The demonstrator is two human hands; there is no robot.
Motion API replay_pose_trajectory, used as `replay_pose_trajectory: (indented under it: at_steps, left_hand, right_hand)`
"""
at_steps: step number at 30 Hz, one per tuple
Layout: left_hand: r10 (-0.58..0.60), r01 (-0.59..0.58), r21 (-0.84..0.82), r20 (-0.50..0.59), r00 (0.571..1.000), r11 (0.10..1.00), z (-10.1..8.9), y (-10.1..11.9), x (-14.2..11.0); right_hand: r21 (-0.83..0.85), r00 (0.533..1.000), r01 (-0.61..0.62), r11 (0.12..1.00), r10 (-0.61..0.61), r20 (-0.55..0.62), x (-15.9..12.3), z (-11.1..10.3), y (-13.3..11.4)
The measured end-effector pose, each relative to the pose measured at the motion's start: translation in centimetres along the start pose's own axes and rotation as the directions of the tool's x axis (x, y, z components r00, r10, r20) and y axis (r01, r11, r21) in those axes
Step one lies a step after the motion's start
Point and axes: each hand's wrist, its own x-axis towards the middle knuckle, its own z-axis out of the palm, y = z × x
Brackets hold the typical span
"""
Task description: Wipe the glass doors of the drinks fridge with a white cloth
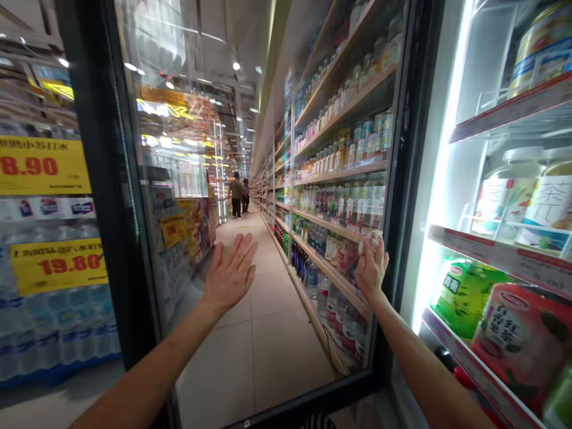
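A glass cooler door (272, 333) in a black frame stands swung out before me, and the aisle shows through its pane. My left hand (232, 271) is spread flat at the middle of the glass, palm toward it, with nothing in it. Near the door's right edge, my right hand (372, 268) presses a crumpled whitish cloth (372, 239) to the pane. Most of the cloth shows above the fingertips; the rest is hidden under the hand.
Lit cooler shelves (500, 244) at right hold bottles, a green pack (465, 292) and a red pack (521, 339). Bottled water (58, 322) is stacked at left under yellow price signs (58, 265). Two people (236, 193) stand far down the aisle.
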Motion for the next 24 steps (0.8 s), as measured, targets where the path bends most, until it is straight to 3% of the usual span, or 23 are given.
replay_pose_trajectory:
  at_steps: [2, 4, 9, 11, 13, 15, 17, 19, 21, 24]
  left_hand:
    - [-0.02, 0.021, -0.021, 0.009, 1.0, 1.0, 0.0, 0.2, -0.2]
    - [-0.032, 0.033, -0.044, 0.021, 0.999, 0.998, -0.1, 0.5, -0.8]
    - [-0.022, 0.025, -0.071, 0.044, 0.999, 0.997, -0.2, 0.7, -3.6]
    - [-0.001, 0.005, -0.071, 0.053, 0.999, 0.997, -0.3, 0.5, -4.8]
    - [0.016, -0.012, -0.067, 0.066, 0.998, 0.998, -0.3, 0.5, -5.7]
    - [0.015, -0.01, -0.061, 0.076, 0.997, 0.998, -0.4, 0.6, -6.1]
    - [-0.01, 0.015, -0.058, 0.085, 0.996, 0.998, -0.4, 0.9, -6.5]
    - [-0.036, 0.041, -0.057, 0.094, 0.995, 0.998, -0.6, 1.1, -7.0]
    - [-0.046, 0.051, -0.05, 0.103, 0.994, 0.997, -0.9, 1.1, -7.8]
    - [-0.051, 0.055, -0.03, 0.114, 0.992, 0.998, -1.8, 0.0, -9.4]
  right_hand:
    - [-0.009, 0.996, -0.085, 0.996, 0.085, -0.025, 2.0, 0.2, 0.9]
    - [-0.012, 0.995, -0.098, 0.995, 0.098, -0.017, 1.1, 0.0, 1.5]
    - [-0.031, 0.991, -0.116, 0.993, 0.118, 0.064, -9.8, -1.1, 1.3]
    - [-0.031, 0.985, -0.149, 0.988, 0.152, 0.08, -12.0, -1.2, 0.7]
    - [-0.007, 0.983, -0.166, 0.986, 0.166, 0.078, -11.0, -0.9, -0.4]
    - [0.043, 0.987, -0.147, 0.988, 0.144, 0.064, -7.9, -0.4, -2.4]
    - [0.089, 0.996, -0.093, 0.992, 0.091, 0.022, -5.2, 0.1, -5.2]
    - [0.114, 1.0, 0.02, 0.993, -0.02, 0.005, -4.8, 0.3, -8.3]
    - [0.139, 0.982, 0.179, 0.974, -0.185, 0.034, -6.8, 0.1, -11.2]
    - [0.196, 0.901, 0.392, 0.899, -0.418, 0.113, -10.6, -0.5, -14.0]
